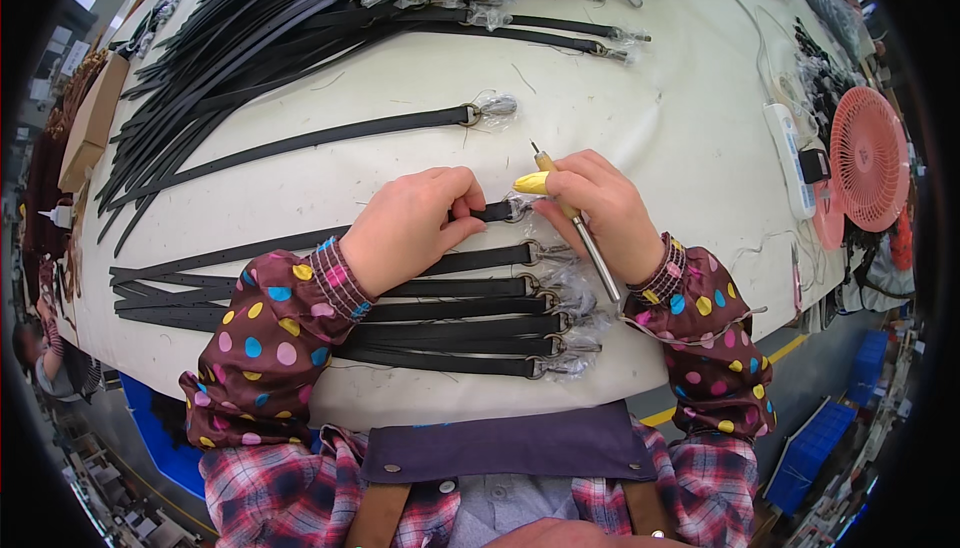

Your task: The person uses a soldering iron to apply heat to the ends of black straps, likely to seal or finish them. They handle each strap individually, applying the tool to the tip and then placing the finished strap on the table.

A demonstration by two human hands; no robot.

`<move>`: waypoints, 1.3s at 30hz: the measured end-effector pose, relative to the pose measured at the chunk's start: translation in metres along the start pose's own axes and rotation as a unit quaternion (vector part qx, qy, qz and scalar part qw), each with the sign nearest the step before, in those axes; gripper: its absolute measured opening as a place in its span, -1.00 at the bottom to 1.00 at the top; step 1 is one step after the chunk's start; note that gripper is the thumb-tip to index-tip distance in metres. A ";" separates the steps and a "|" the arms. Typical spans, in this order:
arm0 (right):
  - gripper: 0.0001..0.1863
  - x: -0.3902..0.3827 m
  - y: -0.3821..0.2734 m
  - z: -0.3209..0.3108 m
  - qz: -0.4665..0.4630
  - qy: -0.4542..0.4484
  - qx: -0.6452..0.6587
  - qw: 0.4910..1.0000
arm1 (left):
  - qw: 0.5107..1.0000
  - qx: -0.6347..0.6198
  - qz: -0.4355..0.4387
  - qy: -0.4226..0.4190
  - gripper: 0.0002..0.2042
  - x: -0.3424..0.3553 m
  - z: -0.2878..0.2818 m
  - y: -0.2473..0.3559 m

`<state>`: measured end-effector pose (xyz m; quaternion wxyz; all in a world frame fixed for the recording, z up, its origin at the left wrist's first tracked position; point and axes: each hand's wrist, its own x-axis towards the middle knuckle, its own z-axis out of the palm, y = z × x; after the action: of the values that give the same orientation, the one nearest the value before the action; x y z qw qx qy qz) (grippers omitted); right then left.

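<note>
My left hand pinches a black strap near its right end, where a metal ring wrapped in clear plastic sits. My right hand is closed around a slim pen-shaped tool with a thin dark tip, a brass-coloured collar and a cord at its lower end. The tip points up and away from the strap. A yellow cover sits on one right-hand finger; the lower fingers are close to the wrapped ring. Below lie several similar black straps in a row, their ringed ends to the right.
One separate strap lies beyond my hands, in front of a large pile of black straps. To the right are a white power strip and a pink fan. A cardboard box stands at the left edge of the white table.
</note>
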<state>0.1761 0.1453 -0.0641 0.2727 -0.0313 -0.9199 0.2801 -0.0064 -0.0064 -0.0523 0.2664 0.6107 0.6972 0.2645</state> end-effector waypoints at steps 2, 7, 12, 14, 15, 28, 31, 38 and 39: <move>-0.77 -0.002 0.000 -0.001 0.019 0.007 0.014 1.000 | 1.000 -0.027 -0.005 0.000 -0.82 0.003 0.000 0.001; -0.81 -0.003 -0.007 0.002 0.102 0.039 0.148 0.983 | 0.998 -0.058 0.020 0.009 -0.81 0.008 0.006 0.001; -0.79 -0.003 -0.011 0.008 0.137 0.002 0.197 0.971 | 0.988 -0.145 -0.045 -0.033 -0.88 0.009 -0.001 0.003; -0.79 -0.001 -0.019 0.012 0.222 0.007 0.252 0.942 | 0.976 -0.194 -0.088 -0.053 -0.89 0.009 -0.003 0.003; -0.79 0.000 -0.022 0.013 0.264 0.009 0.279 0.923 | 0.972 -0.211 -0.089 -0.050 -0.90 0.009 -0.001 0.000; -0.79 -0.004 -0.017 0.023 0.167 0.021 0.113 0.979 | 0.973 -0.212 -0.077 -0.040 -0.89 0.007 0.000 0.000; -0.80 -0.003 -0.018 0.022 0.166 0.021 0.108 0.980 | 0.975 -0.205 -0.071 -0.045 -0.89 0.008 0.000 0.000; -0.81 -0.003 -0.016 0.023 0.156 0.013 0.104 0.982 | 0.975 -0.202 -0.080 -0.047 -0.88 0.008 -0.001 0.001; -0.81 -0.004 -0.016 0.023 0.156 0.014 0.105 0.982 | 0.975 -0.201 -0.081 -0.048 -0.88 0.008 -0.002 0.002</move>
<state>0.1688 0.1199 -0.0732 0.2399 -0.1494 -0.8656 0.4133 -0.0069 0.0014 -0.0503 0.4371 0.4978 0.6638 0.3471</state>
